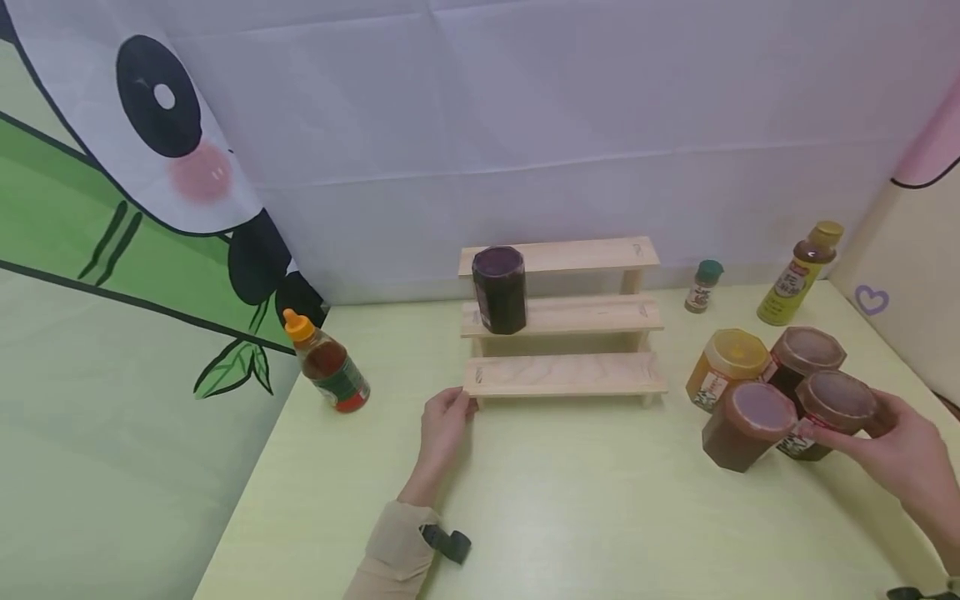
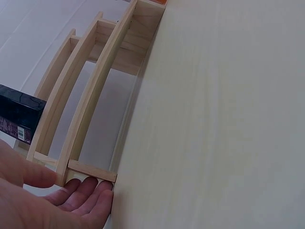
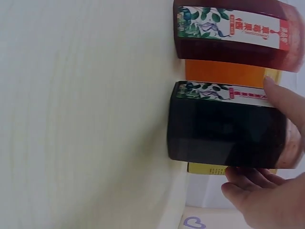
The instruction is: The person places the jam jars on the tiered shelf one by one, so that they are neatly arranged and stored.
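Observation:
My left hand [image 1: 442, 429] grips the front left corner of a three-step wooden rack [image 1: 566, 375]. In the left wrist view the thumb lies by the lowest step, with the fingers against its end. A dark jar [image 1: 502, 292] stands upright on the middle step. At the right, my right hand [image 1: 896, 437] holds a dark jam jar [image 3: 224, 129] between thumb and fingers; whether its base touches the table I cannot tell. Clustered around it are a red-brown jar [image 1: 742, 429], a yellow jar [image 1: 723, 367] and another dark jar [image 1: 806, 354].
An orange-capped sauce bottle [image 1: 333, 367] stands on the table's left side. Behind the jars are a small green-capped shaker [image 1: 703, 287] and a yellow-labelled bottle [image 1: 798, 275]. A white printed cloth [image 1: 525, 108] hangs along the back edge of the table [image 1: 570, 500].

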The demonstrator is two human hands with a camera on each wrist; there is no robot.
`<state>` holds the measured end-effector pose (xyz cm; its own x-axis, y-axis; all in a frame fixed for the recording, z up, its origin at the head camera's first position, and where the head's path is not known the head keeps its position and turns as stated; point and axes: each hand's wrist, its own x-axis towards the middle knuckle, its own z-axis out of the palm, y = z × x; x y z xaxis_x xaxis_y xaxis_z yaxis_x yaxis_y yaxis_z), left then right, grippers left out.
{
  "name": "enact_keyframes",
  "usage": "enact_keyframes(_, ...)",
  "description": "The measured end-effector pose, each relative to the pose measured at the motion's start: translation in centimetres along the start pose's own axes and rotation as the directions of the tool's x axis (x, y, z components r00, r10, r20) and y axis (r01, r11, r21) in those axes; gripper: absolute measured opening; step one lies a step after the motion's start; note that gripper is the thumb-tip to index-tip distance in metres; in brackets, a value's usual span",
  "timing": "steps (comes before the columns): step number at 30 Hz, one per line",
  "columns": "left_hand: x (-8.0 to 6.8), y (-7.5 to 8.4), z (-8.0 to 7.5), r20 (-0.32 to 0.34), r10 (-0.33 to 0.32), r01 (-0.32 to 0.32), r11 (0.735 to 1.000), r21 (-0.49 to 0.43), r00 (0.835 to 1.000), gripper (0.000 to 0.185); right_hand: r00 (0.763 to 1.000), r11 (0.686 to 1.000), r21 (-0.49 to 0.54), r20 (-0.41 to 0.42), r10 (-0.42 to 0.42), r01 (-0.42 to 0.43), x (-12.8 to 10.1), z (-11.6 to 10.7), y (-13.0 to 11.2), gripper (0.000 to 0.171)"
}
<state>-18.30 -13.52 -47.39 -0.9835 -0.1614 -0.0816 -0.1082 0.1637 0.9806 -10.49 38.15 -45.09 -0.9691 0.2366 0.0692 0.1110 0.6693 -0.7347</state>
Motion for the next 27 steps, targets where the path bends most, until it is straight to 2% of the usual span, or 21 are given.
enact_keyframes(6, 0.03, 0.12, 0.07, 0.004, -0.001, 0.001, 1.0, 0.002, 1.0, 0.032, 1.0, 0.998, -0.067, 0.018, -0.02, 0.021, -0.08, 0.31, 0.54, 0.068)
enact_keyframes(17, 0.06, 0.05, 0.12, -0.008, -0.008, 0.008, 1.0, 0.013, 1.0, 0.031, 0.999, 0.994, 0.098, 0.022, -0.046, 0.044, -0.09, 0.5, 1.07, 0.044)
enact_keyframes(21, 0.0, 0.05, 0.11, -0.008, -0.005, 0.005, 1.0, 0.016, 1.0, 0.03, 1.0, 0.996, 0.089, 0.011, -0.029, 0.028, -0.24, 0.57, 0.74, 0.047)
enact_keyframes(27, -0.05, 0.03, 0.18, -0.013, -0.013, 0.013, 1.0, 0.01, 1.0, 0.031, 0.999, 0.999, 0.032, -0.023, 0.03, -0.029, -0.34, 0.74, 0.4, 0.064)
